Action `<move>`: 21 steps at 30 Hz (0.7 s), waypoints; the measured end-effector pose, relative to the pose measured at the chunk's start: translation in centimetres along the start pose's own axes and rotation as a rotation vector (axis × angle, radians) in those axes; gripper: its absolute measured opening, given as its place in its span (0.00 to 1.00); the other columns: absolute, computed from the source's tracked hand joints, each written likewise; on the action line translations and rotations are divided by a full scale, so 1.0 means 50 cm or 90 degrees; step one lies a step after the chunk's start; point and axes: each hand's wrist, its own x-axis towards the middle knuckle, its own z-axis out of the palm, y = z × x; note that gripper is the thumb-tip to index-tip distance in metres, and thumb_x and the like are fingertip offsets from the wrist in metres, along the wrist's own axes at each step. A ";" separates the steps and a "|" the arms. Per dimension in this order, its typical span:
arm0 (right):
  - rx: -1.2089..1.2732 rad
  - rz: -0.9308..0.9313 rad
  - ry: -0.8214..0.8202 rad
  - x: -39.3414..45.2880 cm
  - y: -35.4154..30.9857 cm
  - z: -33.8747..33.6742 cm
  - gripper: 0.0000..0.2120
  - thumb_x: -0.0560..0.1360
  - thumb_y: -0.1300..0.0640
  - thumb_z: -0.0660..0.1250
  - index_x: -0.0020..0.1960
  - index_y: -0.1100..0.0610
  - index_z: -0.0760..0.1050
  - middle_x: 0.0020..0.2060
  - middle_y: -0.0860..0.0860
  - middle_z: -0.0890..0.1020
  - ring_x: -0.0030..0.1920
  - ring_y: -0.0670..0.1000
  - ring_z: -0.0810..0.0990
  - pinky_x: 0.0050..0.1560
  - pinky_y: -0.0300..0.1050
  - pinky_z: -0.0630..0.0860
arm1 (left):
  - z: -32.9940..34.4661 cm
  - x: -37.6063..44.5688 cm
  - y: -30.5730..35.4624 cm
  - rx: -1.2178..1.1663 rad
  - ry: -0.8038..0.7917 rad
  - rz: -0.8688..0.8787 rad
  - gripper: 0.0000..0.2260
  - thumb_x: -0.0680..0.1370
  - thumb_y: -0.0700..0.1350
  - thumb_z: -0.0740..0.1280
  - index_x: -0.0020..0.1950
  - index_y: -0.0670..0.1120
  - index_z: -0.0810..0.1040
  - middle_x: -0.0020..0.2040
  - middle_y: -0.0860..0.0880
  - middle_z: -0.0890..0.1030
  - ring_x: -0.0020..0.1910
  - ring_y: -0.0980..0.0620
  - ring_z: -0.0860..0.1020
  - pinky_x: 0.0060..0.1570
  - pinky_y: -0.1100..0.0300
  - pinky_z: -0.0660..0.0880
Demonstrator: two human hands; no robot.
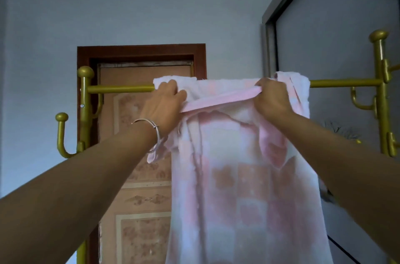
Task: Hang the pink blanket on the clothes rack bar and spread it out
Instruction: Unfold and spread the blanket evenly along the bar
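Note:
The pink blanket (238,188), pale pink with flower patterns, is draped over the gold clothes rack bar (121,89) and hangs down in front of me. It covers the middle of the bar, bunched and folded near the top. My left hand (164,101) grips the blanket's upper left part at the bar. My right hand (270,99) is closed on a pink hemmed edge that stretches between both hands. The bar shows bare on the left and on the right side (344,83).
The rack's gold left post (85,101) and right post (381,95) carry curved hooks. A brown-framed door (140,177) with a patterned covering stands behind the rack. A grey wardrobe panel (335,36) fills the right side.

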 end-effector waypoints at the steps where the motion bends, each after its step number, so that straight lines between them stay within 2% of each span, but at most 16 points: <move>1: -0.002 0.017 0.005 0.008 0.003 -0.005 0.15 0.73 0.69 0.55 0.54 0.65 0.76 0.54 0.66 0.80 0.56 0.65 0.77 0.55 0.51 0.73 | -0.001 -0.003 -0.020 0.037 -0.019 -0.034 0.09 0.75 0.43 0.64 0.53 0.41 0.74 0.54 0.39 0.73 0.51 0.39 0.74 0.35 0.52 0.67; 4: -0.025 0.032 -0.009 0.021 0.004 -0.008 0.15 0.74 0.66 0.56 0.56 0.64 0.77 0.55 0.66 0.79 0.56 0.66 0.77 0.57 0.52 0.73 | -0.006 0.005 -0.078 0.062 -0.076 -0.132 0.10 0.76 0.40 0.59 0.56 0.42 0.75 0.54 0.38 0.78 0.51 0.36 0.79 0.40 0.50 0.74; 7: -0.032 0.008 -0.058 0.024 -0.001 -0.002 0.14 0.74 0.65 0.56 0.55 0.65 0.77 0.56 0.65 0.79 0.57 0.65 0.77 0.56 0.52 0.74 | -0.022 0.029 -0.104 -0.001 -0.054 -0.228 0.12 0.77 0.37 0.57 0.58 0.41 0.74 0.52 0.34 0.80 0.50 0.33 0.79 0.46 0.46 0.77; 10: -0.018 -0.010 -0.079 0.035 -0.009 0.004 0.12 0.75 0.64 0.57 0.52 0.65 0.77 0.54 0.65 0.81 0.54 0.64 0.77 0.53 0.49 0.73 | -0.046 0.075 -0.103 -0.142 0.054 -0.352 0.11 0.76 0.34 0.56 0.57 0.36 0.71 0.54 0.30 0.77 0.52 0.30 0.77 0.49 0.43 0.75; 13: 0.006 -0.009 -0.104 0.053 -0.012 0.003 0.11 0.76 0.64 0.57 0.50 0.65 0.78 0.52 0.64 0.81 0.54 0.63 0.77 0.49 0.46 0.71 | -0.068 0.131 -0.093 -0.271 0.191 -0.420 0.11 0.77 0.36 0.54 0.56 0.35 0.71 0.55 0.29 0.77 0.53 0.32 0.76 0.45 0.49 0.72; 15: 0.060 0.019 -0.105 0.068 -0.007 0.000 0.11 0.75 0.65 0.57 0.48 0.66 0.78 0.52 0.65 0.81 0.55 0.63 0.77 0.50 0.46 0.72 | -0.071 0.166 -0.078 -0.339 0.265 -0.416 0.11 0.77 0.37 0.55 0.56 0.34 0.72 0.55 0.31 0.78 0.52 0.35 0.77 0.41 0.56 0.66; 17: 0.177 0.100 -0.096 0.088 0.003 0.001 0.11 0.76 0.65 0.57 0.48 0.65 0.78 0.54 0.66 0.81 0.55 0.62 0.78 0.50 0.48 0.73 | -0.061 0.190 -0.048 -0.388 0.281 -0.355 0.10 0.78 0.39 0.57 0.54 0.35 0.73 0.50 0.32 0.79 0.49 0.39 0.77 0.39 0.57 0.66; 19: 0.338 0.203 -0.100 0.109 0.014 0.002 0.14 0.76 0.63 0.57 0.57 0.66 0.76 0.57 0.65 0.79 0.54 0.59 0.79 0.51 0.50 0.75 | -0.039 0.206 -0.010 -0.418 0.232 -0.258 0.07 0.77 0.40 0.59 0.50 0.39 0.75 0.43 0.37 0.78 0.44 0.44 0.76 0.37 0.58 0.64; 21: 0.440 0.240 -0.128 0.131 0.021 0.002 0.16 0.76 0.62 0.57 0.61 0.67 0.73 0.60 0.65 0.78 0.53 0.59 0.79 0.50 0.49 0.75 | -0.013 0.217 0.023 -0.402 0.172 -0.173 0.09 0.74 0.38 0.61 0.52 0.42 0.75 0.46 0.40 0.79 0.46 0.47 0.75 0.40 0.63 0.66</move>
